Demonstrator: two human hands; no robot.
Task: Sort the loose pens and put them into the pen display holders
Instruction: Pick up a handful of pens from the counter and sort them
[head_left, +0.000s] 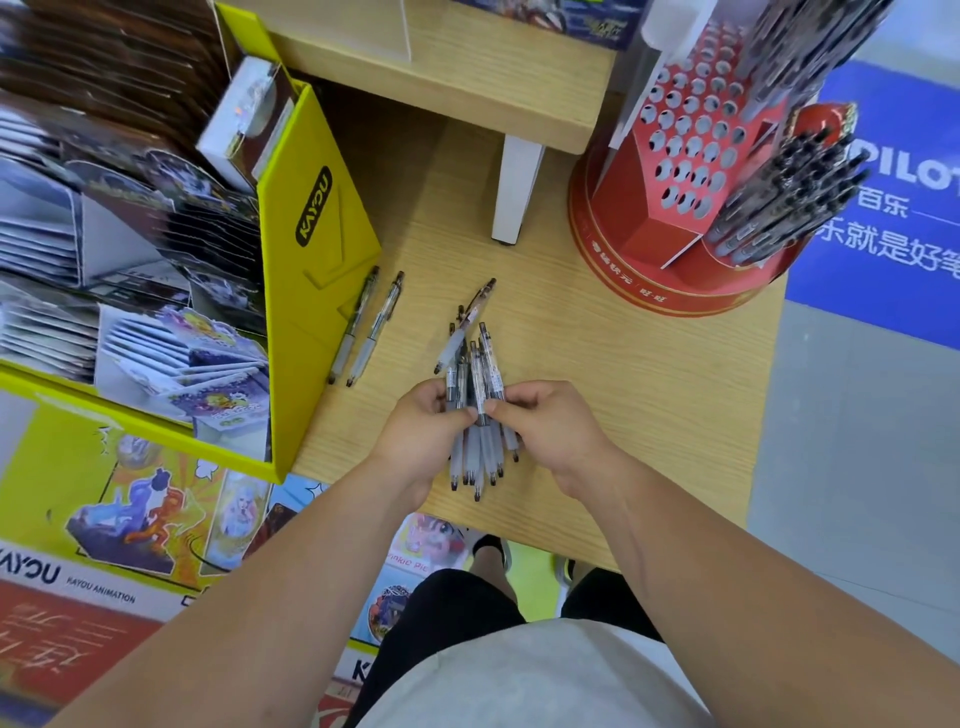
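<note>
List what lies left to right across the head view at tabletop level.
yellow card display box → two loose pens → left hand → pen bundle, gripped by both hands → right hand → red pen display holder → blue Pilot sign

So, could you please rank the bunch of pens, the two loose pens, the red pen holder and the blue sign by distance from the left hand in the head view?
1. bunch of pens, gripped in the left hand.
2. two loose pens, on the table, upper left.
3. red pen holder, on the table, upper right.
4. blue sign, beyond the holder, far right.
</note>
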